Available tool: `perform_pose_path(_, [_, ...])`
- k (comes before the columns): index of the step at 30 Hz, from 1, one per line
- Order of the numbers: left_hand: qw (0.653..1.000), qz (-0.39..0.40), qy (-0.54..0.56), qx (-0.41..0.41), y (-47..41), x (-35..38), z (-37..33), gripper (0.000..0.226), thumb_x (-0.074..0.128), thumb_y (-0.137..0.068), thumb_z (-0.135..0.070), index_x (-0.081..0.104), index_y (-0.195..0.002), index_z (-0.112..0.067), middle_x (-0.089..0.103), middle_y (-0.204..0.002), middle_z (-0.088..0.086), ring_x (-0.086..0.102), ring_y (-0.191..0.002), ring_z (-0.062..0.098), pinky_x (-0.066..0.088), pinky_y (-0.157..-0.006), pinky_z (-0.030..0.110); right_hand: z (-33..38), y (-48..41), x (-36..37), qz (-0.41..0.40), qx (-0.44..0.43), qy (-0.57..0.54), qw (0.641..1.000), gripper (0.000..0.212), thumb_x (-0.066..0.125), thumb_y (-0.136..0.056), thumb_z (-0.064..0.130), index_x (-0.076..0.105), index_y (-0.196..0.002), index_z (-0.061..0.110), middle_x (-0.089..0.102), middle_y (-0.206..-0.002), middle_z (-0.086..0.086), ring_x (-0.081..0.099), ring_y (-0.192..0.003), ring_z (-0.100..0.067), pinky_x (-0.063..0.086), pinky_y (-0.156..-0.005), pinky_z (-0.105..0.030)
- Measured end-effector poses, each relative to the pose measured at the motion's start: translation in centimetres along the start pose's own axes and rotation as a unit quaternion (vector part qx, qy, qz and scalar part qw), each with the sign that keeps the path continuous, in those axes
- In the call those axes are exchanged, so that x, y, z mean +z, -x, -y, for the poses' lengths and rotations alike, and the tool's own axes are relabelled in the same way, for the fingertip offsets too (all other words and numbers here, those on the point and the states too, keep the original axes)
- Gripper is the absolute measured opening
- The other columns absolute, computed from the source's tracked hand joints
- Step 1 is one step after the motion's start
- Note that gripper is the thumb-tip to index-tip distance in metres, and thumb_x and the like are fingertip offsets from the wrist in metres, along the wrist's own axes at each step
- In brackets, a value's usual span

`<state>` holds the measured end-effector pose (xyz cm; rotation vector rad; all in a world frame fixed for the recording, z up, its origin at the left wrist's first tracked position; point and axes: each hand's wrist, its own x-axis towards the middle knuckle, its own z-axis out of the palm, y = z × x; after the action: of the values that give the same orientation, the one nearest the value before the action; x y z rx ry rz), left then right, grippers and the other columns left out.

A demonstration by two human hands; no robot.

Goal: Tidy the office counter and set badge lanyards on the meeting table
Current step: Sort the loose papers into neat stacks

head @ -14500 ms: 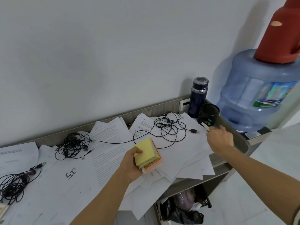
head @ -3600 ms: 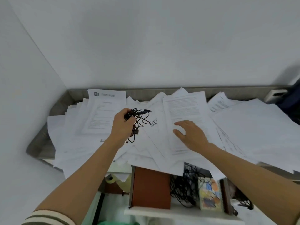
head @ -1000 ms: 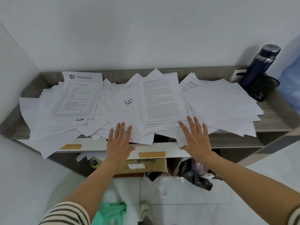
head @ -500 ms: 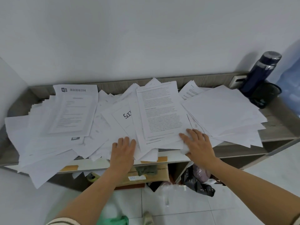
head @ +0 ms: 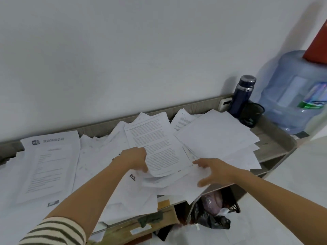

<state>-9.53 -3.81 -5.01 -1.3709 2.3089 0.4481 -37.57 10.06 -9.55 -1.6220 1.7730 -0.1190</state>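
Loose white paper sheets cover the grey wooden counter from the left edge to near its right end. My left hand grips the left edge of a printed text page in the middle of the pile, and the page's near end curls up. My right hand lies at the right side of the same bundle, fingers spread, thumb under the sheets' near edge. A page with a blue logo lies flat at the left. No lanyards are visible.
A dark blue flask and a black mesh cup stand at the counter's right end, beside a large water jug. Below the counter sit a black bin bag and a brown cardboard piece.
Both hands went from lying flat on the pile's near edge to gathering the middle sheets; the printed page is now lifted and curled. My view shifted left and closer.
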Motion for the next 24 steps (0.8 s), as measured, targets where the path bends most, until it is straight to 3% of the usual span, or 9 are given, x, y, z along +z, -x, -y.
perform_pose_path(3, [0.998,-0.048,0.021,0.017,-3.0,-2.0,-2.6,0.027,0.070,-0.081,-0.040,0.052,-0.090,-0.022,0.058,-0.092,-0.004,0.055,-0.085,0.015,0.044,-0.073,0.029,-2.7,-0.4,-2.4,-0.126,0.027,-0.034,0.991,0.058,0.074,-0.080,0.048,0.056,-0.131,0.027,0.064,-0.118,0.006,0.060,-0.102,-0.008,0.050,-0.094,-0.027])
perform_pose_path(7, [0.988,-0.100,0.113,0.029,-8.0,-4.6,-7.4,0.023,0.063,-0.085,-0.035,0.058,-0.101,-0.019,0.061,-0.105,-0.001,0.056,-0.094,0.017,0.043,-0.075,0.030,-8.2,-2.4,-6.1,-0.225,0.097,0.031,0.969,0.042,0.061,-0.092,0.044,0.057,-0.130,0.026,0.063,-0.126,0.003,0.059,-0.110,-0.014,0.046,-0.095,-0.027])
perform_pose_path(11, [0.973,-0.108,0.202,0.033,-12.7,-4.9,-11.1,0.032,0.062,-0.088,-0.034,0.055,-0.115,-0.017,0.056,-0.116,0.002,0.051,-0.096,0.017,0.043,-0.081,0.029,-11.5,-4.1,-7.6,-0.224,0.115,0.070,0.965,0.044,0.055,-0.095,0.047,0.051,-0.135,0.028,0.054,-0.132,0.001,0.049,-0.122,-0.018,0.042,-0.100,-0.032])
perform_pose_path(15, [0.959,-0.105,0.262,0.007,-18.4,-5.8,-15.4,0.051,0.065,-0.087,-0.040,0.049,-0.130,-0.017,0.053,-0.128,0.005,0.053,-0.112,0.021,0.045,-0.093,0.032,-15.1,-5.7,-8.2,-0.190,0.075,0.072,0.976,0.042,0.052,-0.095,0.047,0.052,-0.132,0.028,0.045,-0.130,0.005,0.041,-0.122,-0.014,0.041,-0.099,-0.030])
perform_pose_path(17, [0.961,-0.086,0.264,-0.014,-20.3,-5.7,-16.3,0.062,0.066,-0.085,-0.046,0.045,-0.135,-0.015,0.052,-0.131,0.004,0.051,-0.116,0.021,0.043,-0.091,0.030,-16.3,-6.1,-8.0,-0.199,0.044,0.052,0.978,0.040,0.054,-0.094,0.047,0.053,-0.129,0.028,0.044,-0.127,0.007,0.039,-0.120,-0.013,0.040,-0.099,-0.028])
perform_pose_path(21, [0.968,-0.047,0.247,-0.028,-23.6,-5.4,-18.5,0.072,0.072,-0.075,-0.058,0.051,-0.126,-0.011,0.057,-0.125,0.002,0.055,-0.105,0.019,0.042,-0.080,0.028,-18.5,-6.8,-8.5,-0.219,0.012,0.020,0.975,0.039,0.060,-0.090,0.047,0.057,-0.123,0.027,0.047,-0.120,0.008,0.042,-0.114,-0.011,0.039,-0.093,-0.022])
perform_pose_path(24, [0.957,-0.003,0.291,-0.021,-24.7,-6.1,-19.8,0.068,0.079,-0.069,-0.053,0.061,-0.115,-0.008,0.066,-0.110,0.002,0.064,-0.098,0.021,0.051,-0.081,0.032,-19.4,-7.3,-8.7,-0.232,0.005,0.001,0.973,0.037,0.061,-0.089,0.049,0.060,-0.118,0.028,0.049,-0.117,0.009,0.044,-0.111,-0.009,0.040,-0.088,-0.021])
